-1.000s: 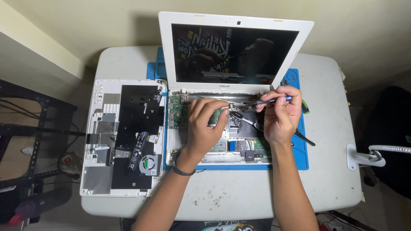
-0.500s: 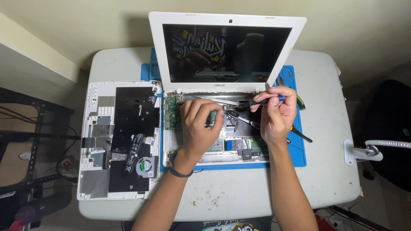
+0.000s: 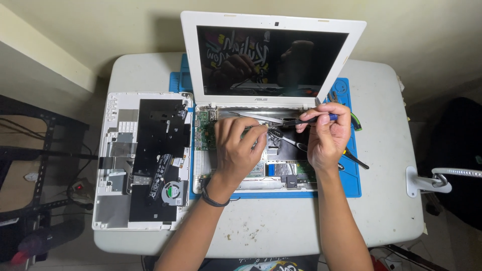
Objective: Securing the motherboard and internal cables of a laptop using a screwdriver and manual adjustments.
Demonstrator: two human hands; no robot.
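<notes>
Pinching a slim screwdriver [image 3: 307, 120] between thumb and fingertips of my right hand [image 3: 327, 134]; fingers closed on its blue-tipped handle, shaft lying almost level and pointing left, tip over the hinge end of the opened laptop base [image 3: 251, 150], centre of frame. Whether the tip touches a screw, I cannot tell.

My left hand [image 3: 237, 150] rests palm down on the exposed board, fingers curled together and pressing near the screwdriver tip; anything under them is hidden, so I cannot tell if they grip a part. Dark band on the left wrist [image 3: 213, 198].

Base sits on a blue mat [image 3: 351, 170], with green board at its left edge and foil patches below my hands. White-framed screen [image 3: 273, 60] stands upright behind, dark glass reflecting my hands. A second dark tool [image 3: 354, 160] lies on the mat just right of my right hand.

Left of the base, touching its edge: the removed keyboard cover [image 3: 143, 160], underside up, black sheet and a small round fan on it. All on a white table [image 3: 386, 150]. A clamp lamp foot [image 3: 427, 181] sits at the right edge.
</notes>
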